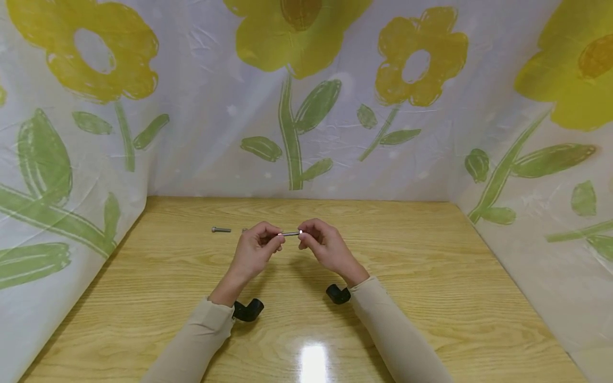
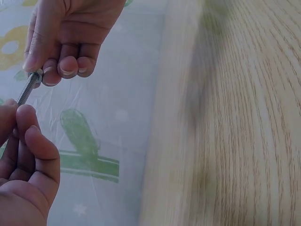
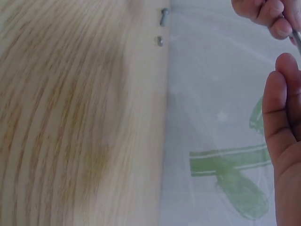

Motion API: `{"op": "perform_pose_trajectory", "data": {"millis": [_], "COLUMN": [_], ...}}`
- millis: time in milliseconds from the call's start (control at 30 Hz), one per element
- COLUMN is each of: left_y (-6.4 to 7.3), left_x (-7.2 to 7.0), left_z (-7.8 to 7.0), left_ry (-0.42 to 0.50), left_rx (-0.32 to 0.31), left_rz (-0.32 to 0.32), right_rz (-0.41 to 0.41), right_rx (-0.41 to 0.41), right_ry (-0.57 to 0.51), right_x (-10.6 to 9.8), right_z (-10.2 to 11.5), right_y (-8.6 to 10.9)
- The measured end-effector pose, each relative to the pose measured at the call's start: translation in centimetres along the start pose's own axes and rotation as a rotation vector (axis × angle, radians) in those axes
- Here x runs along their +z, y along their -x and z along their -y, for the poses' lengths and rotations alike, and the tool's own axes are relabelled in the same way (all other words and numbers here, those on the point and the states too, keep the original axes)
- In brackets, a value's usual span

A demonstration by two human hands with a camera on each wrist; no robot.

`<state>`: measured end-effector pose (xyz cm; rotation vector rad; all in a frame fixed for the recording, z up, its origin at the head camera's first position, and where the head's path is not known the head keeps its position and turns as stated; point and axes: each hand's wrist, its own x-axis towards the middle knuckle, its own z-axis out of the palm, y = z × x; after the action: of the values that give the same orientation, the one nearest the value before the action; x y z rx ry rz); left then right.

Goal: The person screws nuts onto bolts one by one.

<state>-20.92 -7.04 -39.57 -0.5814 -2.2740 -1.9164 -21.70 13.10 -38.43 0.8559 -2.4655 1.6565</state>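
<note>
A silver threaded bolt (image 1: 290,234) spans the gap between both hands, held above the table. My left hand (image 1: 255,249) pinches one end of it between thumb and fingers, hiding that end. At the other end sits a small metal nut (image 2: 40,76), which my right hand (image 1: 328,249) grips with thumb and forefinger. In the left wrist view the thread shows between the fingertips, running up to the nut. The right wrist view catches only a sliver of the held bolt (image 3: 297,39) at its edge.
Another bolt (image 1: 221,230) lies on the wooden table (image 1: 412,255), left of the hands. Near it lies a small nut (image 3: 160,41), mostly covered by the left hand in the head view. Flower-printed cloth (image 1: 201,133) encloses the table's back and sides.
</note>
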Motion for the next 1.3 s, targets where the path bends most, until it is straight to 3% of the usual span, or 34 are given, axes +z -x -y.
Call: {"op": "perform_pose_trajectory", "data": {"millis": [200,367,467,700,967,1300], "left_y": [0.1,0.1,0.1,0.0,-0.5,-0.4], "left_x": [0.0,0.0,0.0,0.2,0.3,0.4], "left_z": [-0.3,-0.1,-0.1,-0.2,2.7,2.7], "left_ry": [0.008,0.001,0.000,0.023,0.014,0.020], "left_rx": [0.016,0.016,0.017,0.009,-0.001,0.040], "left_rz": [-0.005,-0.008,-0.008,0.003,-0.007,-0.013], "right_rz": [0.008,0.004,0.010,0.008,0.047,0.018], "right_rx": [0.008,0.027,0.026,-0.001,0.029,-0.102], "right_ry": [-0.010,-0.009,0.025,0.117,0.128,0.099], "right_x": [0.0,0.4,0.5,0.4,0.1,0.2], "right_z": [-0.2,-2.5,-3.7,-4.3,-4.1,-3.8], "right_y": [0.0,-0.4,-0.5,-0.5,-0.4,-0.5]}}
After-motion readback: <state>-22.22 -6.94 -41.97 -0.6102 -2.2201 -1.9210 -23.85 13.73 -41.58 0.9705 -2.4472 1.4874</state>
